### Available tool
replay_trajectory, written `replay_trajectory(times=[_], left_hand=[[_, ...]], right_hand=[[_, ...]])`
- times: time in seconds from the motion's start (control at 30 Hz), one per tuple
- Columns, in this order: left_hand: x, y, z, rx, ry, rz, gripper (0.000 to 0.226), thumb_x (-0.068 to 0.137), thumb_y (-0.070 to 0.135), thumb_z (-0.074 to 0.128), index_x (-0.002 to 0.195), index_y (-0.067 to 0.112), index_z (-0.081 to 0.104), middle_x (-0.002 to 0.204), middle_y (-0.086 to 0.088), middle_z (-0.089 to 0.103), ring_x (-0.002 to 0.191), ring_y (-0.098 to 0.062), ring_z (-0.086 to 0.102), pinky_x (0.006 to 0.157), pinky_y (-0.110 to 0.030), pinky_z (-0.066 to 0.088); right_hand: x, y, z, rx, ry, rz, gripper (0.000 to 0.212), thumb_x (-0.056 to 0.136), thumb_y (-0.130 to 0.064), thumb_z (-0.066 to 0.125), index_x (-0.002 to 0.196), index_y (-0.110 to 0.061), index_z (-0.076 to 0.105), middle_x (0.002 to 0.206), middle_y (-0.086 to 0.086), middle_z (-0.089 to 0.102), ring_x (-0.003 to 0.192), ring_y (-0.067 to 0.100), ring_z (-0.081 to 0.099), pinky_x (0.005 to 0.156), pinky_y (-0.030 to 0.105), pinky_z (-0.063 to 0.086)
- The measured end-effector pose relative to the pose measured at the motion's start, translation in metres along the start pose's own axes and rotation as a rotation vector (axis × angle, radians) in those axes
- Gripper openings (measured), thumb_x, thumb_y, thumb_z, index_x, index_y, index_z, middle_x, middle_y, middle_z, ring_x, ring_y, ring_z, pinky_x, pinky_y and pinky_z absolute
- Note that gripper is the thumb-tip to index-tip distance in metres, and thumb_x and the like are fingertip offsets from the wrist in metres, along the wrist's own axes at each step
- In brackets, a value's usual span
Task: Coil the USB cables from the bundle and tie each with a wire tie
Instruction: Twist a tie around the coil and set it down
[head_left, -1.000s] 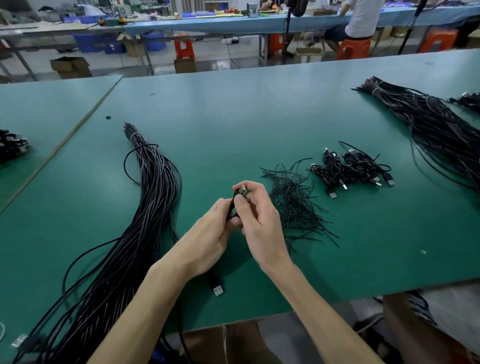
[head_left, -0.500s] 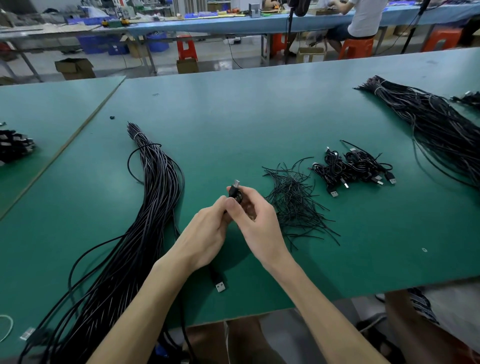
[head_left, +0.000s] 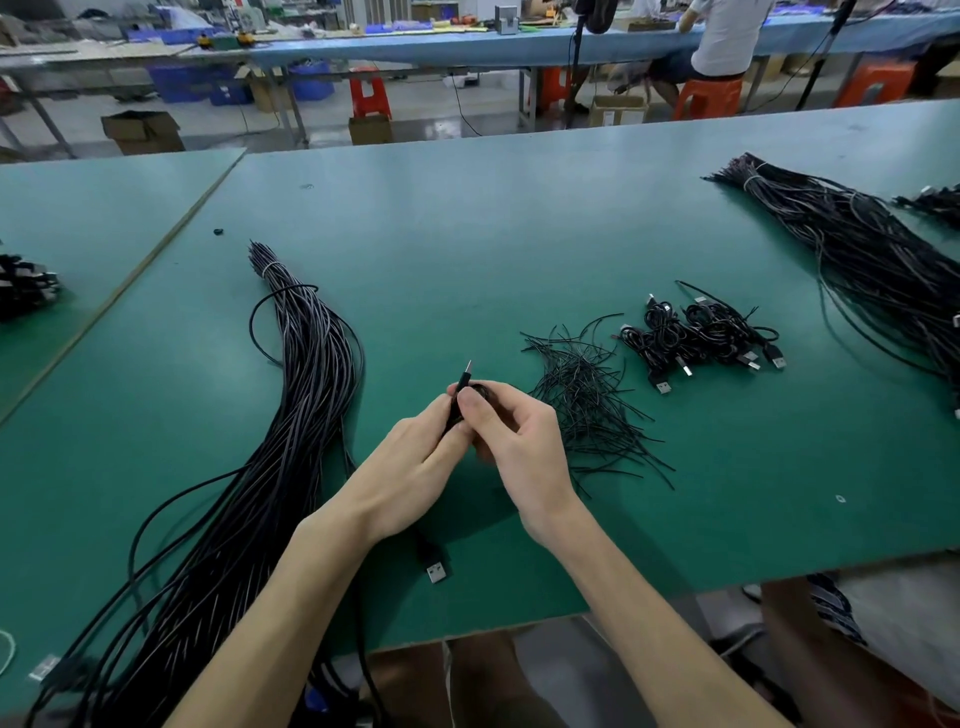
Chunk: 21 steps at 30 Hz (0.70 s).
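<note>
nearest the table (head_left: 727, 519) edge, a usb-a plug (head_left: 437, 570) lies flat on the green top, just under the left wrist; its cord runs up beneath the left hand (head_left: 415, 457). both hands meet above mid-table. the left hand's fingers curl round the black usb cable (head_left: 464, 387), thumb on top. the right hand (head_left: 524, 441) pinches it too w/ thumb & forefinger, other fingers curled in. the cable's small connector end pokes up past the thumbs, tip pointing away. looks like a few coils sit inside the grip, but the fingers hide most of it, so can't be sure. left of the hands, the long bundle (head_left: 291, 441) of loose black cables runs from the near edge toward the far side, banded in white near its far end. just right of the right hand lies a heap of black wire ties (head_left: 587, 395). beyond that is a small pile of coiled cables (head_left: 701, 338), plugs sticking out. far right, a 2nd bundle (head_left: 857, 244). in the bg, an orange stool (head_left: 370, 96) & a person in a white shirt (head_left: 727, 36) seated at a blue bench (head_left: 415, 49).
</note>
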<state>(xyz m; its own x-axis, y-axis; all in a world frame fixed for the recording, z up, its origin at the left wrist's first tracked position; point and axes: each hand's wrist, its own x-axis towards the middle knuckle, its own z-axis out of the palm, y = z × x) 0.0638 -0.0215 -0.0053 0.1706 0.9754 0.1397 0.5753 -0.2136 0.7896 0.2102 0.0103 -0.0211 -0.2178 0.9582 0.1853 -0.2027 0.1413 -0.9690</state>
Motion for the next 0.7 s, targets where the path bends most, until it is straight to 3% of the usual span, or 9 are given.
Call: replay_trajectory(times=[0.13, 0.2, 0.33, 0.4, 0.53, 0.7], left_hand=[[-0.0017, 0.001, -0.0002, -0.098, -0.007, -0.007, 0.04, 0.101, 0.054, 0.032, 0.12, 0.03, 0.058, 0.097, 0.002, 0.069, 0.084, -0.024, 0.057, 0.081, -0.042, 0.048], [-0.001, 0.0005, 0.001, -0.178, 0.015, -0.028, 0.042, 0.101, 0.056, 0.031, 0.113, 0.028, 0.06, 0.086, 0.003, 0.063, 0.074, -0.017, 0.049, 0.074, -0.037, 0.044], [0.0022, -0.0022, 0.0031, -0.155, 0.042, -0.017, 0.048, 0.104, 0.056, 0.031, 0.106, 0.018, 0.06, 0.09, -0.009, 0.062, 0.073, -0.018, 0.048, 0.072, -0.039, 0.043], [0.004, -0.0019, 0.0037, -0.193, 0.024, 0.014, 0.045, 0.106, 0.049, 0.033, 0.105, 0.012, 0.059, 0.087, -0.011, 0.059, 0.073, -0.014, 0.045, 0.07, -0.034, 0.04], [0.0064, 0.0015, 0.0039, -0.395, -0.031, 0.034, 0.026, 0.111, 0.02, 0.034, 0.114, 0.019, 0.06, 0.078, 0.019, 0.059, 0.066, 0.002, 0.051, 0.063, -0.008, 0.04], [0.0078, 0.0009, 0.0013, -0.513, -0.079, -0.013, 0.026, 0.105, 0.021, 0.038, 0.118, 0.021, 0.06, 0.071, 0.021, 0.054, 0.059, -0.001, 0.037, 0.053, -0.013, 0.032]], right_hand=[[0.0003, 0.0001, 0.0002, 0.033, 0.008, 0.018, 0.016, 0.099, -0.023, 0.066, 0.102, -0.014, 0.079, 0.072, -0.011, 0.066, 0.062, 0.004, 0.054, 0.055, 0.016, 0.043], [0.0001, 0.0004, 0.0007, 0.04, 0.019, 0.012, 0.016, 0.099, -0.023, 0.065, 0.102, -0.014, 0.079, 0.073, -0.011, 0.069, 0.064, 0.004, 0.057, 0.056, 0.014, 0.044], [0.0001, 0.0006, 0.0009, 0.023, 0.024, 0.003, 0.018, 0.101, -0.025, 0.063, 0.104, -0.016, 0.079, 0.069, -0.011, 0.065, 0.06, 0.008, 0.052, 0.053, 0.016, 0.041], [0.0003, 0.0001, 0.0007, 0.018, 0.036, -0.012, 0.019, 0.102, -0.024, 0.062, 0.104, -0.015, 0.078, 0.064, -0.01, 0.061, 0.056, 0.009, 0.048, 0.052, 0.017, 0.04], [0.0004, -0.0007, 0.0007, -0.022, 0.065, -0.034, 0.015, 0.103, -0.016, 0.062, 0.106, -0.012, 0.076, 0.065, -0.013, 0.061, 0.058, 0.009, 0.048, 0.055, 0.019, 0.042], [-0.001, -0.0011, 0.0006, -0.074, 0.087, -0.055, 0.014, 0.101, -0.012, 0.064, 0.109, -0.011, 0.075, 0.073, -0.02, 0.066, 0.064, 0.0, 0.057, 0.062, 0.014, 0.046]])
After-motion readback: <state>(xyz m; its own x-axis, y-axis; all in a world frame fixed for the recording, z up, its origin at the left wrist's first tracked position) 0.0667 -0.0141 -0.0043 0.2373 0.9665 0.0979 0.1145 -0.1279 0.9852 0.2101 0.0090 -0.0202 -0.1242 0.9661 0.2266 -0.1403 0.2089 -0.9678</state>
